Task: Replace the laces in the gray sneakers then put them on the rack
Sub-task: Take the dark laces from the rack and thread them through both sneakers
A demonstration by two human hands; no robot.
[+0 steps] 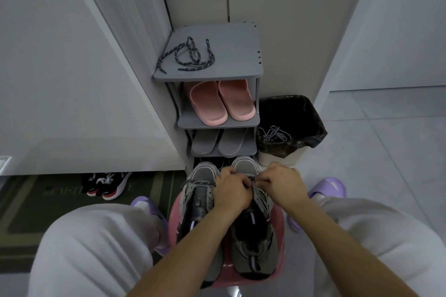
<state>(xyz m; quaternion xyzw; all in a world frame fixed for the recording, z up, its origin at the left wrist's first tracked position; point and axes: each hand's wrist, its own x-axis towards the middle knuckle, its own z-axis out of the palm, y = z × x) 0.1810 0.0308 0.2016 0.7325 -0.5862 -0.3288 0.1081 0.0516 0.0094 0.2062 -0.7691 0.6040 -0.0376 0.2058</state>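
Note:
Two gray sneakers stand side by side on a pink stool (280, 246) between my knees, toes toward the rack. The left sneaker (199, 200) shows a dark lace across its lowest eyelets. Over the front of the right sneaker (255, 243), my left hand (233, 191) and my right hand (280, 182) meet, each pinching a dark lace near the lowest eyelets. A dark speckled lace (187, 55) lies loose on the top shelf of the gray shoe rack (241, 67).
Pink slippers (222, 101) and gray slippers (218, 143) fill the rack's middle shelves. A bin with a black liner (306, 123) right of the rack holds gray laces (274, 134). Black-and-red sneakers (108, 184) sit on a dark mat at left.

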